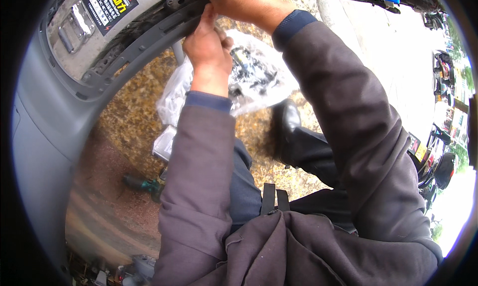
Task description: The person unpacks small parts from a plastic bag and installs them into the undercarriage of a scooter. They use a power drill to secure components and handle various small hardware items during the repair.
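My left hand [209,49] is raised to the rim of a grey plastic frame [149,39] on a vehicle body. One of its digits points up against the rim and the other fingers are curled in. Whatever they may hold is too small to make out. Just above and to the right, my right hand [246,4] reaches to the same end of the frame. Its fingertips are cut off by the picture's upper edge. Inside the frame sits a pale case [64,32] with a metal handle [73,29] and a black-and-yellow label [107,7].
Below my hands lies a clear plastic bag [259,71] of small dark parts on speckled ground. A small clear box [164,142] and a dark green power tool [142,183] are near my left forearm. My shoe [290,119] stands beside the bag. Parked two-wheelers [440,161] line the right.
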Demonstrator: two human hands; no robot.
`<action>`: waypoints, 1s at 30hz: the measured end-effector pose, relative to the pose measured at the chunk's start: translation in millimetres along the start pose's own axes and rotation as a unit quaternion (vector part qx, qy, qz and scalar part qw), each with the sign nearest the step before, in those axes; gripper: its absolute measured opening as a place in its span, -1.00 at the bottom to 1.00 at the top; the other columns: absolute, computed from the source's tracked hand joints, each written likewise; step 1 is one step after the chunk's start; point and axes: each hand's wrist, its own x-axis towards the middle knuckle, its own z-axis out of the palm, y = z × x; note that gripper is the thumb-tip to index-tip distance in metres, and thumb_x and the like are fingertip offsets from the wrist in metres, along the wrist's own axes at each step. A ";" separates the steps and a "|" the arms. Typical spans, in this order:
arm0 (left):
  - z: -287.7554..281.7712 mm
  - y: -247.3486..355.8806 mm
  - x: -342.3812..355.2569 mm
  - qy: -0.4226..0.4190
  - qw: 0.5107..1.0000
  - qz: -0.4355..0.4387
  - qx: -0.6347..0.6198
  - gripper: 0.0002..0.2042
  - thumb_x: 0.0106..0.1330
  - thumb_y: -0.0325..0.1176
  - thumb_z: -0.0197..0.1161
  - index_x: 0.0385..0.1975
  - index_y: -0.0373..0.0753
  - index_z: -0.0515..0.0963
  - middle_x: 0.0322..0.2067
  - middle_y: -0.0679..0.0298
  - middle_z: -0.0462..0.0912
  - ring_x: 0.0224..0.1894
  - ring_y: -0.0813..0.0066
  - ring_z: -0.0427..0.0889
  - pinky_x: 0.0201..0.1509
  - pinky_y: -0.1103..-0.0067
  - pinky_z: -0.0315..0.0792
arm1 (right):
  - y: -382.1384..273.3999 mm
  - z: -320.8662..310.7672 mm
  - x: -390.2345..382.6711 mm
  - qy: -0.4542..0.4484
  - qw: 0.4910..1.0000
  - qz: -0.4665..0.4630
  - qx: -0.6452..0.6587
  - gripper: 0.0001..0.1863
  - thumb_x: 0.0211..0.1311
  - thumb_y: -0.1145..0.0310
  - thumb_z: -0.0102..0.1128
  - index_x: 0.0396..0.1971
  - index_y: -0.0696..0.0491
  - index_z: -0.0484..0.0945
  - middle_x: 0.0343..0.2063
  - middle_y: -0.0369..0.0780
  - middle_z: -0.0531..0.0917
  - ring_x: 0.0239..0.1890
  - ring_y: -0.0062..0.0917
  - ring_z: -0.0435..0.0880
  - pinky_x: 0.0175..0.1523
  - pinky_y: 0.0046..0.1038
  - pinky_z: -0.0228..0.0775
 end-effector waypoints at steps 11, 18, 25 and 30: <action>-2.9 -2.1 2.4 -0.009 1.000 -0.002 -0.010 -0.87 0.31 -0.24 0.33 -0.30 -0.12 0.60 -0.66 0.56 0.29 -0.63 0.73 0.22 -0.54 0.66 0.15 | 0.7 1.3 -2.2 0.010 1.000 0.008 0.028 -0.86 0.12 0.34 0.20 -0.37 0.08 0.54 -0.39 -0.05 0.62 -0.33 -0.06 0.67 -0.25 -0.08 0.50; -3.9 -2.1 3.6 -0.003 1.000 0.000 -0.001 -0.85 0.30 -0.22 0.35 -0.31 -0.12 0.60 -0.63 0.55 0.31 -0.62 0.73 0.22 -0.55 0.65 0.17 | 2.1 1.4 -3.8 0.014 1.000 -0.012 0.008 -0.87 0.09 0.36 0.20 -0.41 0.09 0.52 -0.38 -0.04 0.63 -0.32 -0.06 0.67 -0.25 -0.08 0.51; -5.0 -2.3 4.7 -0.003 1.000 -0.004 0.001 -0.87 0.32 -0.22 0.33 -0.31 -0.10 0.59 -0.64 0.56 0.29 -0.63 0.72 0.21 -0.53 0.65 0.17 | 1.9 -0.2 -2.6 0.003 1.000 0.009 0.027 -0.87 0.11 0.36 0.17 -0.40 0.09 0.52 -0.39 -0.04 0.64 -0.33 -0.07 0.68 -0.24 -0.11 0.52; -6.1 -2.0 6.2 -0.002 1.000 -0.002 0.003 -0.88 0.31 -0.24 0.34 -0.33 -0.08 0.57 -0.64 0.55 0.29 -0.64 0.71 0.21 -0.52 0.63 0.17 | 1.3 1.1 -2.6 0.007 0.999 0.022 0.036 -0.88 0.10 0.36 0.19 -0.42 0.09 0.53 -0.40 -0.04 0.65 -0.33 -0.08 0.68 -0.24 -0.12 0.52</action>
